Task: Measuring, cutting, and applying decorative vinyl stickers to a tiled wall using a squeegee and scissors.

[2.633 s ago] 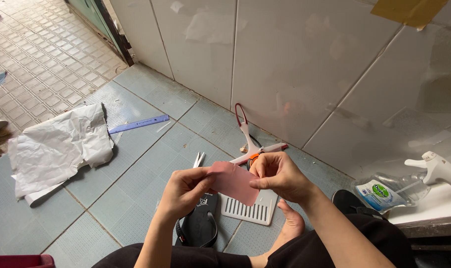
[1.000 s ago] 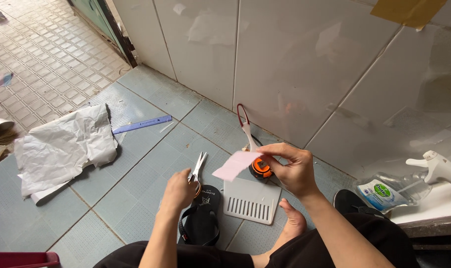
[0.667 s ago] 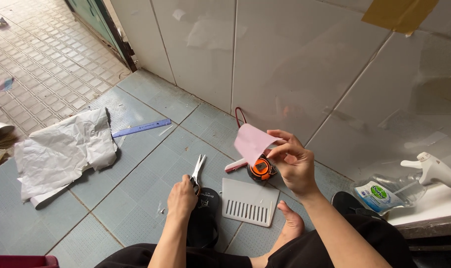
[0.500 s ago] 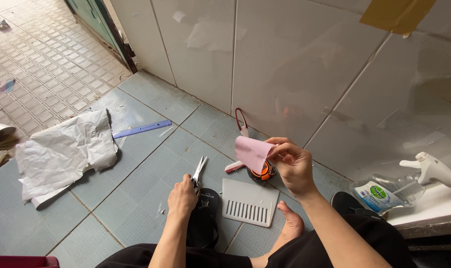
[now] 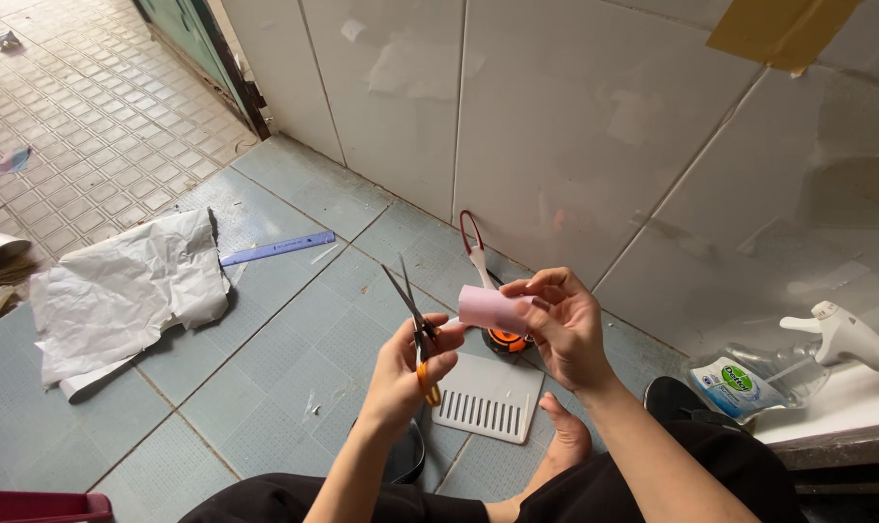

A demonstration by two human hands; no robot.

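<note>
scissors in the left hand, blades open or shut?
Open. The scissors in the left hand show two blades splayed in a narrow V, tips apart, pointing up beside the pink paper held by the right hand.

Pink paper (image 5: 490, 309), orange-handled scissors (image 5: 418, 334), white slotted grille (image 5: 488, 398), blue ruler (image 5: 277, 248), grey-blue floor tiles (image 5: 265, 329)

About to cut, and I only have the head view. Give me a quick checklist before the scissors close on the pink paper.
1. Scissors gripped: ok, left hand holds the orange handles.
2. Blades open: ok, the tips are spread and point up, away from the body.
3. Pink paper secured: ok, right hand pinches it, curled.
4. Paper between the blades: not ok, it sits beside the handles, apart from the blades.
5. Right fingers clear of the blades: ok.
6. Cut line on the paper: cannot tell, no mark visible.
</note>
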